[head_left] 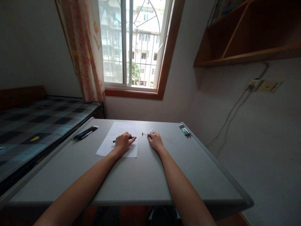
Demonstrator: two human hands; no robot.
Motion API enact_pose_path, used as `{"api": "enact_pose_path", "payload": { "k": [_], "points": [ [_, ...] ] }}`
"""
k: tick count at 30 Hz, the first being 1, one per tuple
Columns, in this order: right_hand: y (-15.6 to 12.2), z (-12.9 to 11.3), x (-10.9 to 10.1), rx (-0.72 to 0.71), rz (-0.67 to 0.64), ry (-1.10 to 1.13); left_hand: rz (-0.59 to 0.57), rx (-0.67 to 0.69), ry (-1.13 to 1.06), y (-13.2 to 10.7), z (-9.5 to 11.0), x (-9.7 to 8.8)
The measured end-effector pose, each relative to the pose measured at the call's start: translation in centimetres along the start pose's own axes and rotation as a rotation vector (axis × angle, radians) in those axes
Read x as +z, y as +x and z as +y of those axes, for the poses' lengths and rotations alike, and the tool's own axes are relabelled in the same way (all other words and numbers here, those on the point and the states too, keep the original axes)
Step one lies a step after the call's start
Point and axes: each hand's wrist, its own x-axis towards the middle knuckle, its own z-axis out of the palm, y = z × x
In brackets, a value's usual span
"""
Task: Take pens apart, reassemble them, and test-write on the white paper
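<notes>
My left hand (pixel 123 142) is closed around a black pen (pixel 114 141), whose dark ends show on both sides of the fingers. This hand is over a sheet of white paper (pixel 105 150) lying on the table. To the right of the paper, my right hand (pixel 155 140) rests low on the tabletop with its fingers pinched together. What the fingertips hold is too small to make out. A thin pale piece (pixel 151 130) shows just beyond them. Between the hands lie a small dark part (pixel 142 134) and a tiny light part (pixel 145 135).
On the grey table (pixel 131 182), a bunch of dark pens (pixel 87 132) lies at the left edge. Several slim pens or refills (pixel 184 131) lie side by side near the right edge. A checkered bed (pixel 47 122) stands to the left, and wall shelves (pixel 244 55) hang at the right.
</notes>
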Motion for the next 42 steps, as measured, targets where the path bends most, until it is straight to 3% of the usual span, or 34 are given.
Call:
{"api": "enact_pose_path", "payload": {
  "k": [17,23,33,42],
  "points": [
    [0.10,0.17,-0.19,0.016,0.074,0.003,-0.001,0.018,0.004,0.00,-0.17,-0.01],
    [-0.04,0.05,-0.42,0.055,0.054,-0.008,-0.004,0.013,-0.014,-0.05,-0.05,-0.19],
    [-0.06,-0.11,0.04,-0.039,0.030,-0.018,-0.009,-0.003,0.005,-0.05,0.16,-0.26],
    [-0.04,0.00,0.42,-0.006,-0.005,-0.067,-0.030,-0.032,0.010,-0.09,0.36,-0.43]
  ]
}}
